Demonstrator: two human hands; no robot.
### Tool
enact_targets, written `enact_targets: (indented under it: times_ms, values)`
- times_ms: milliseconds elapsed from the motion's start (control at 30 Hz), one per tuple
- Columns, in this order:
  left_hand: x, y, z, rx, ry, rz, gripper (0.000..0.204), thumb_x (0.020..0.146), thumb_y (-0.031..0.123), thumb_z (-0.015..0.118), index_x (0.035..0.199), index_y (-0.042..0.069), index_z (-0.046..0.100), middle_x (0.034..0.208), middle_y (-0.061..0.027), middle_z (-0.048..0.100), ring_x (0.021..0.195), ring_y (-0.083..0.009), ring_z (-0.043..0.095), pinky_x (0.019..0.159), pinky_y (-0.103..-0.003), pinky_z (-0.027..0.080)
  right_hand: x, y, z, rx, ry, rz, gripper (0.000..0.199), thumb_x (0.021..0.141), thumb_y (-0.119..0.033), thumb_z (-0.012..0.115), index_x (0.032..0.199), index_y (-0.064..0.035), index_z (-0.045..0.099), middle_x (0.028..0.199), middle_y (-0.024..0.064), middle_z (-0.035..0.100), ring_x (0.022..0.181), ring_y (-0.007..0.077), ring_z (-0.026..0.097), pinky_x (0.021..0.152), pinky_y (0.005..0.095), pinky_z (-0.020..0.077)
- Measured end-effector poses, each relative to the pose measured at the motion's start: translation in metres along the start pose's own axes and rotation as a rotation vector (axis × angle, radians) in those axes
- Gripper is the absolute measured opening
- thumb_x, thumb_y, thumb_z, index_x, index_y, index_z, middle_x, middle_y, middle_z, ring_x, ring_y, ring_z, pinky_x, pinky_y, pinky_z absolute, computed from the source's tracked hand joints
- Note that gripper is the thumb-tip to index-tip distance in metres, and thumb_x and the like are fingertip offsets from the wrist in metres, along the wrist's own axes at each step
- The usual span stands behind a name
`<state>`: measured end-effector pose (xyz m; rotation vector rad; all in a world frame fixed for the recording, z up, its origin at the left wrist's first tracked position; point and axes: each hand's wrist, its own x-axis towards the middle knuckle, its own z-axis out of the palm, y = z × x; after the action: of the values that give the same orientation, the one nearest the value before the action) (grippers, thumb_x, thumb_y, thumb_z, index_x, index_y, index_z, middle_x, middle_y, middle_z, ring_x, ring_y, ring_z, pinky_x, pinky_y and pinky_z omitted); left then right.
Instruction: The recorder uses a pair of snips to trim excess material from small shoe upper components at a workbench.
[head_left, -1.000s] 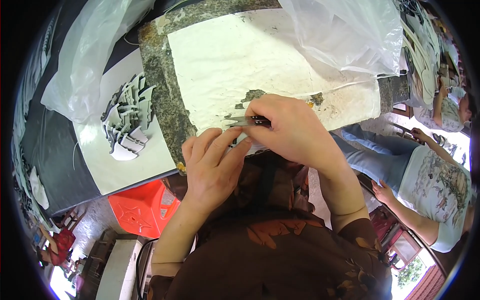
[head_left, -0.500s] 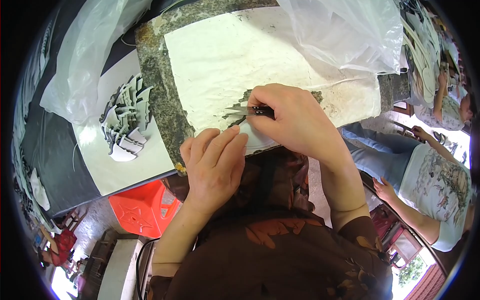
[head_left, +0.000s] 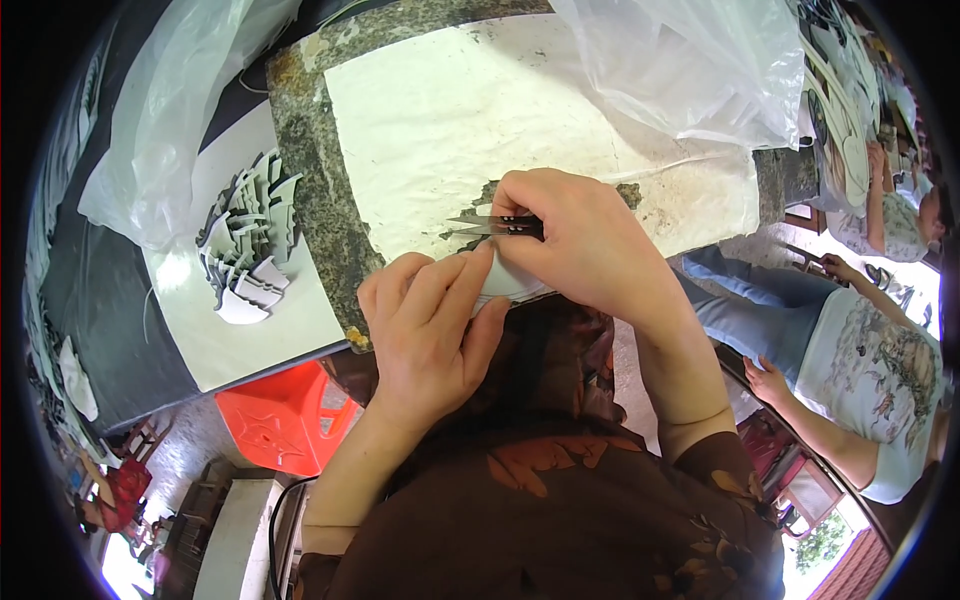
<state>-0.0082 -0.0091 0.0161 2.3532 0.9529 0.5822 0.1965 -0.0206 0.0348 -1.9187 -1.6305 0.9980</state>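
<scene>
My right hand is closed around a small pair of black-handled scissors, their two thin blades pointing left and slightly apart. Under that hand lies a smooth white curved piece at the near edge of the work slab; its far part is hidden by my fingers. My left hand holds the left end of this piece, index fingertip on top close to the blades and thumb at its near edge. The other left fingers are bent over the white sheet.
The sheet covers a mottled stone slab. To the left, a stack of grey-white cut pieces sits on a white board. Clear plastic bags lie far right and far left. A red stool stands below; a person is at right.
My left thumb has moved down, away from the index finger, to the near edge of the white piece. The scissors have shifted slightly left; my right hand stays nearly in place.
</scene>
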Motion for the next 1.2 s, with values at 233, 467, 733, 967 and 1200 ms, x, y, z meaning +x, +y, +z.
enact_targets:
  times_ms: [233, 467, 733, 967, 1200]
  values:
    - [-0.002, -0.004, 0.018, 0.071, 0.12, 0.03, 0.035, 0.084, 0.013, 0.078, 0.119, 0.009, 0.076, 0.106, 0.0019, 0.066, 0.099, -0.0215, 0.057, 0.09, -0.039, 0.039, 0.0, 0.002, -0.007, 0.015, -0.031, -0.01, 0.017, 0.083, -0.016, 0.066, 0.094, -0.0034, 0.064, 0.083, 0.0153, 0.066, 0.076, 0.0346, 0.063, 0.069, 0.0417, 0.0499]
    - [0.0, -0.004, 0.015, 0.087, 0.1, 0.05, 0.035, 0.084, 0.013, 0.079, 0.119, 0.009, 0.076, 0.105, 0.0018, 0.066, 0.098, -0.0212, 0.057, 0.09, -0.04, 0.04, 0.0, 0.007, -0.013, 0.061, -0.039, 0.022, 0.018, 0.083, -0.018, 0.066, 0.093, -0.0024, 0.064, 0.08, 0.0162, 0.065, 0.072, 0.0332, 0.062, 0.067, 0.0405, 0.0494]
    - [0.003, -0.003, 0.012, 0.108, 0.068, 0.063, 0.038, 0.081, 0.012, 0.078, 0.119, 0.01, 0.075, 0.105, 0.0024, 0.066, 0.097, -0.0212, 0.057, 0.09, -0.04, 0.04, 0.003, 0.003, -0.021, 0.0, -0.084, 0.052, 0.019, 0.082, -0.018, 0.063, 0.092, -0.001, 0.064, 0.082, 0.0173, 0.066, 0.078, 0.0364, 0.063, 0.071, 0.0438, 0.0498]
    - [0.003, 0.0, 0.012, 0.102, 0.052, 0.062, 0.034, 0.082, 0.01, 0.078, 0.116, 0.012, 0.077, 0.105, 0.0004, 0.066, 0.097, -0.023, 0.058, 0.089, -0.04, 0.041, 0.0, 0.01, -0.023, 0.136, -0.11, 0.048, 0.018, 0.081, -0.016, 0.067, 0.092, -0.002, 0.064, 0.078, 0.0133, 0.064, 0.071, 0.0296, 0.061, 0.067, 0.0377, 0.0492]
    - [-0.004, -0.003, 0.016, 0.108, 0.066, 0.063, 0.035, 0.08, 0.01, 0.077, 0.116, 0.014, 0.076, 0.11, 0.0, 0.064, 0.101, -0.0232, 0.058, 0.09, -0.042, 0.04, -0.012, 0.005, -0.024, 0.057, -0.097, -0.098, 0.017, 0.079, -0.011, 0.069, 0.093, -0.0021, 0.065, 0.08, 0.0114, 0.064, 0.072, 0.0244, 0.061, 0.066, 0.0348, 0.0497]
